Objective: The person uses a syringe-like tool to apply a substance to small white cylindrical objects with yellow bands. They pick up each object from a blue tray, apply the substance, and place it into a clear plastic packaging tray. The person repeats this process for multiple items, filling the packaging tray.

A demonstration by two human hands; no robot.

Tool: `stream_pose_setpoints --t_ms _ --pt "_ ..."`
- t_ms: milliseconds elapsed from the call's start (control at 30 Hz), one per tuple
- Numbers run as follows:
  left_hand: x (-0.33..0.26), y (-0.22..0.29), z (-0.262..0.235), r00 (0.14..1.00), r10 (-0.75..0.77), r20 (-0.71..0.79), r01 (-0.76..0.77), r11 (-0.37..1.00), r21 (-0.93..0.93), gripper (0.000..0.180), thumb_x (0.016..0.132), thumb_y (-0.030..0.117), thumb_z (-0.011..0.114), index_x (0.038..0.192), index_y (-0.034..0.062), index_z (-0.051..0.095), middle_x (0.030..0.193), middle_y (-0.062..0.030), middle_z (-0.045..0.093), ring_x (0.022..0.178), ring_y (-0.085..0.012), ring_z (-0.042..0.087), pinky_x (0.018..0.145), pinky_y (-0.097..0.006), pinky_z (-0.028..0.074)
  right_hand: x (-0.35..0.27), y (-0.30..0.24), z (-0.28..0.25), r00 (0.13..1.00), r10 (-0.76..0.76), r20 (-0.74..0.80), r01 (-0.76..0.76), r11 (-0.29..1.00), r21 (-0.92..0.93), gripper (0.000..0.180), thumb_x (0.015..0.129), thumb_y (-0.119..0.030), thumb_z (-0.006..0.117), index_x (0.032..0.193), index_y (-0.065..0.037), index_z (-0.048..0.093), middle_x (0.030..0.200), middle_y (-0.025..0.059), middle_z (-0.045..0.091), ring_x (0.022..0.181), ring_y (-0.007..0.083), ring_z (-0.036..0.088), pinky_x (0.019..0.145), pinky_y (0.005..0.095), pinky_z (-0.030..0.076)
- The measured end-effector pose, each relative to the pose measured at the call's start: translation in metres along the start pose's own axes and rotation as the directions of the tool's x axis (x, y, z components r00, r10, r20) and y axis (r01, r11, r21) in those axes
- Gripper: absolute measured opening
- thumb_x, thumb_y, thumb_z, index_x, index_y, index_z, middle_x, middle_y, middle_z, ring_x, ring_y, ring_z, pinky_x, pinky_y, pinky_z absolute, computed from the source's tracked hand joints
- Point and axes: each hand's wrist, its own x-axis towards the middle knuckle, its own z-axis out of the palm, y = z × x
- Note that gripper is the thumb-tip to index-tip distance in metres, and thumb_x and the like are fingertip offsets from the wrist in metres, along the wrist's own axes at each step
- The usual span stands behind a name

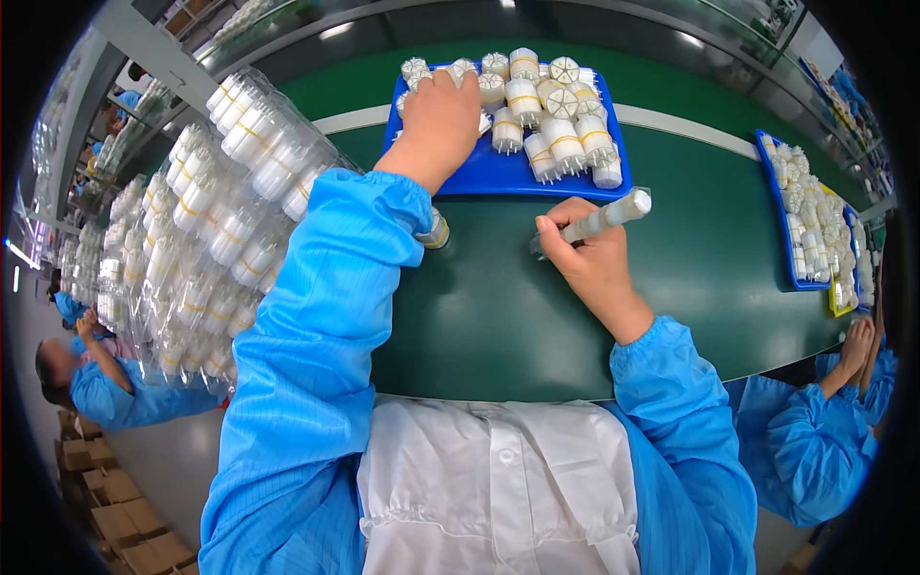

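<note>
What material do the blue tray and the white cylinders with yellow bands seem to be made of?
Blue tray: probably moulded plastic, smooth with a slight sheen and an even colour.
White cylinders with yellow bands: likely matte plastic with ribbed ends; the bands could be tape, but this is unclear.

Bright blue work smock with a white apron front, both hands bare.

The left sleeve (307,316) fills the lower left and centre of the frame, a smooth blue fabric with a faint fine stripe, loosely creased, its cuff gathered by elastic near the wrist. The right sleeve (680,431) rises from the lower right, same fabric, the same puckered elastic cuff. Between them at the bottom centre lies a white apron (498,489) with a gathered seam, a folded placket and small white buttons. The left hand (439,115) and right hand (589,259) wear no gloves or rings; the fingers (551,235) have short nails.
</note>
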Motion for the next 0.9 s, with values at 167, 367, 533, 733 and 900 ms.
stream_pose_setpoints --t_ms 167,367,533,733,900 --pt "-0.001 0.001 -0.021 0.985 -0.069 0.157 0.093 0.984 -0.15 0.044 0.082 0.011 0.068 0.124 0.0009 0.057 0.114 -0.025 0.06 0.101 -0.0415 0.065 0.084 -0.045 0.056 0.002 -0.004 -0.004 0.999 -0.033 -0.029 0.033 0.999 0.012 0.016 0.09 -0.012 0.072 0.08 -0.002 0.065 0.068 0.0029 0.064 0.06 0.0101 0.057 0.055 0.0285 0.044" --pt "-0.074 0.05 -0.064 0.993 0.003 -0.116 -0.092 0.628 -0.773 0.054 0.075 0.012 0.081 0.122 0.0015 0.056 0.114 -0.0163 0.059 0.103 -0.0356 0.063 0.09 -0.041 0.052 0.008 -0.01 -0.022 0.985 0.014 -0.172 -0.001 0.997 0.073 0.016 0.092 -0.011 0.071 0.08 -0.001 0.066 0.07 0.0022 0.064 0.063 0.0081 0.058 0.056 0.0265 0.045" --pt "-0.129 0.071 -0.026 1.0 0.002 -0.017 -0.015 0.544 -0.839 0.057 0.072 0.005 0.085 0.121 0.0049 0.057 0.114 -0.0137 0.058 0.105 -0.0328 0.06 0.087 -0.039 0.051 0.009 -0.013 -0.02 0.994 0.081 -0.074 -0.073 0.991 0.114 0.014 0.093 -0.012 0.071 0.086 -0.001 0.066 0.071 0.0018 0.065 0.063 0.0069 0.058 0.056 0.0248 0.045" --pt "-0.129 0.071 -0.021 0.999 0.011 -0.033 -0.033 0.54 -0.841 0.057 0.07 0.007 0.087 0.118 0.005 0.058 0.113 -0.0132 0.059 0.103 -0.033 0.061 0.084 -0.04 0.052 0.007 -0.002 -0.013 0.997 -0.01 -0.075 0.011 1.0 0.011 0.014 0.092 -0.012 0.072 0.084 -0.002 0.067 0.07 0.0017 0.065 0.061 0.0069 0.057 0.055 0.0254 0.044" --pt "-0.13 0.074 -0.02 0.999 -0.008 -0.042 -0.03 0.575 -0.817 0.058 0.068 0.009 0.089 0.117 0.0054 0.057 0.108 -0.0131 0.058 0.099 -0.0339 0.061 0.08 -0.041 0.052 0.006 -0.001 -0.009 0.997 0.0 -0.071 -0.003 0.999 -0.038 0.014 0.09 -0.013 0.073 0.083 -0.002 0.067 0.068 0.0027 0.065 0.059 0.0081 0.057 0.054 0.0265 0.044"
